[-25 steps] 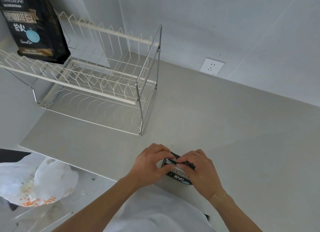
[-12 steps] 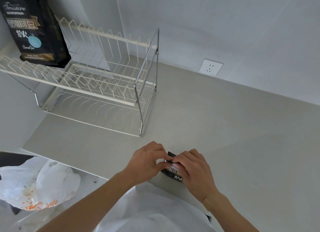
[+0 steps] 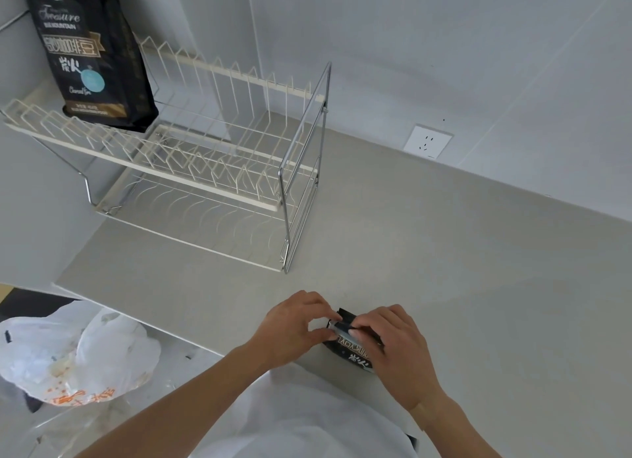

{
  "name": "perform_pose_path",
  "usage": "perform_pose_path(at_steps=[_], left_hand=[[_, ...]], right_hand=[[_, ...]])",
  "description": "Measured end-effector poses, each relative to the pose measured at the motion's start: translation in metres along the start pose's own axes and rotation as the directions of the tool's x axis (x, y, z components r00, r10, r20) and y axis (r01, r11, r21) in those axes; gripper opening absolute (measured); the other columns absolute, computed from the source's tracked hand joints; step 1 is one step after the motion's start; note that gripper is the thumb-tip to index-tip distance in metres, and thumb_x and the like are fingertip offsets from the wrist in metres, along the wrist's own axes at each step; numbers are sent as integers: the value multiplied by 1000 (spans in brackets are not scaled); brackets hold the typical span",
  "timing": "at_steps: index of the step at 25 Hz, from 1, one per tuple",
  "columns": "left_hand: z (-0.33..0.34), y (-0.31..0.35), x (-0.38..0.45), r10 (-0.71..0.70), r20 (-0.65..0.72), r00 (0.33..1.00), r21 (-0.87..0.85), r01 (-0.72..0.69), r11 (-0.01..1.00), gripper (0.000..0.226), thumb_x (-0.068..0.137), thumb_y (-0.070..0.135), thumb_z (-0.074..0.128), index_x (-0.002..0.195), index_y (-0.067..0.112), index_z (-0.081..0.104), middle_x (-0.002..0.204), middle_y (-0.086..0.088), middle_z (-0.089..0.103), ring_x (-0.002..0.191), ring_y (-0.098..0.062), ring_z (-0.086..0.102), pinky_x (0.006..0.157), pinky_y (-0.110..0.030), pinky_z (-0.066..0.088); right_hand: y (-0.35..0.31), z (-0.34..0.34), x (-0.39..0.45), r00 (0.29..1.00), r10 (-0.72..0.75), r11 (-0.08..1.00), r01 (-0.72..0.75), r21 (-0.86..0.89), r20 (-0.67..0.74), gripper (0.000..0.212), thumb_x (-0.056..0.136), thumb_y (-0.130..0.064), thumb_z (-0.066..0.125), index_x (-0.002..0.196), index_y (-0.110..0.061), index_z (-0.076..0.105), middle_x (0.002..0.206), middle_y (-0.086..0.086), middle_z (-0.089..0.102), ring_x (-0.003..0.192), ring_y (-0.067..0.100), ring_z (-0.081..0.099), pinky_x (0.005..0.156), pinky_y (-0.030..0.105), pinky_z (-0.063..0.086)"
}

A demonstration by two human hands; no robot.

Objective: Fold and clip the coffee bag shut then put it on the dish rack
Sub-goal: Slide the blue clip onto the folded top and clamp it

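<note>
A small black coffee bag (image 3: 352, 353) with white lettering stands at the near edge of the grey counter (image 3: 444, 269). My left hand (image 3: 294, 327) pinches its folded top from the left. My right hand (image 3: 396, 351) covers the bag from the right, fingers pressing along the fold. Most of the bag is hidden by both hands, and I cannot make out a clip. The white wire dish rack (image 3: 205, 170) stands at the back left. A larger black coffee bag (image 3: 92, 57) stands upright on its upper tier.
A wall socket (image 3: 427, 145) sits low on the back wall. Below the counter's left edge lies a white plastic bag (image 3: 75, 358) with orange print. My white shirt (image 3: 307, 420) fills the bottom middle.
My view has shifted a little, so the rack and the big bag sit lower in frame. Both hands stay on the small bag, fingers working along its fold.
</note>
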State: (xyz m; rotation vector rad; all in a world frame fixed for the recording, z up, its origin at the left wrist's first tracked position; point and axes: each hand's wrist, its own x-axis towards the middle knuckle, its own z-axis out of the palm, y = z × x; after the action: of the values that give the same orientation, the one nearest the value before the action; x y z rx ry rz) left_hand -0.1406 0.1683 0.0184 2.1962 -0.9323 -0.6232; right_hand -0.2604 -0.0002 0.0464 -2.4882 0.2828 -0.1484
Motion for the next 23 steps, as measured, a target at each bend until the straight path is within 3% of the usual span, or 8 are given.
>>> perform_pose_path(at_steps=[4, 6, 14, 16, 18, 21, 23], left_hand=[[3, -1, -5, 11, -21, 1000, -19, -12, 1000, 22, 82, 32, 73, 104, 30, 69, 95, 12, 67, 90, -7, 59, 80, -35, 51], [4, 1, -3, 62, -51, 997, 18, -61, 998, 23, 81, 34, 73, 103, 31, 70, 97, 11, 67, 90, -8, 60, 77, -31, 52], [10, 11, 8, 148, -55, 987, 91, -143, 986, 11, 76, 36, 73, 84, 29, 74, 86, 11, 68, 83, -12, 57, 67, -26, 45], [10, 9, 10, 180, -43, 983, 151, -172, 973, 10, 77, 36, 72, 84, 29, 73, 86, 11, 67, 82, -13, 56, 68, -26, 43], [9, 7, 8, 120, -31, 992, 112, -116, 987, 15, 78, 41, 71, 90, 34, 72, 90, 12, 65, 87, -10, 54, 70, -26, 45], [7, -3, 4, -7, 0, 1000, -33, 7, 999, 26, 76, 41, 76, 101, 39, 70, 99, 15, 60, 98, -4, 51, 79, -26, 47], [7, -7, 0, -57, -1, 998, -159, 56, 986, 32, 74, 30, 81, 102, 38, 70, 97, 14, 62, 95, -4, 56, 81, -26, 47]], right_hand=[[2, -2, -2, 998, 38, 996, -33, -80, 54, 9, 81, -33, 73, 86, -29, 66, 80, -17, 64, 77, 9, 51, 65, 25, 45], [1, -1, -1, 999, 26, 996, -22, -91, 39, 10, 78, -32, 76, 82, -27, 68, 76, -16, 65, 73, 11, 53, 61, 24, 45], [1, 3, -1, 997, 69, 993, -71, 94, 20, 5, 76, -21, 79, 74, -22, 75, 69, -11, 66, 73, 9, 49, 62, 26, 45], [-3, 2, 0, 998, 59, 993, -61, 104, 27, 3, 77, -22, 78, 76, -22, 76, 70, -10, 68, 73, 10, 52, 63, 27, 46], [-5, -3, 1, 996, 66, 991, -73, 109, 66, 5, 78, -27, 77, 81, -31, 76, 73, -15, 68, 77, 8, 55, 67, 24, 45], [13, -26, 5, 960, 196, 939, -242, 244, 197, 24, 71, -38, 80, 93, -42, 72, 86, -22, 69, 92, 2, 57, 75, 12, 41], [34, -50, 3, 912, 324, 843, -399, 361, 252, 38, 65, -34, 85, 99, -44, 71, 96, -21, 70, 97, 3, 60, 81, 16, 46]])
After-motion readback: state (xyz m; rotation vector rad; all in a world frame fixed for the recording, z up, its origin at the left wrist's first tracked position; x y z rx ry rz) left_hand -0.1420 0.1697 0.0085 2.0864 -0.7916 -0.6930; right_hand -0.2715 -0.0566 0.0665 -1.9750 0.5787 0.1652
